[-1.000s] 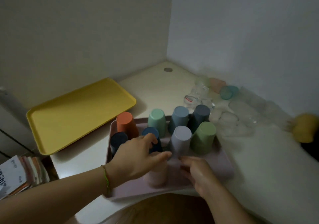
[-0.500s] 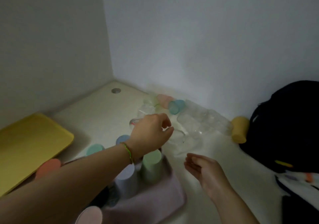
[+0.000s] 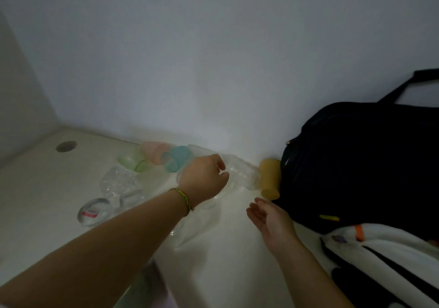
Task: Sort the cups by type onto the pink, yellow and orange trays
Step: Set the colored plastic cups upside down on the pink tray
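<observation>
The left hand (image 3: 204, 180) has reached over to the clear cups (image 3: 241, 174) lying by the wall, fingers curled but grip unclear, while the right hand (image 3: 269, 216) waits open and empty on the surface (image 3: 71, 179), so clear cups probably get sorted next.

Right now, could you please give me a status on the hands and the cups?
Left hand curled at clear cup, grip unclear. Right hand open, empty. Yellow cup lies by bag.
</observation>
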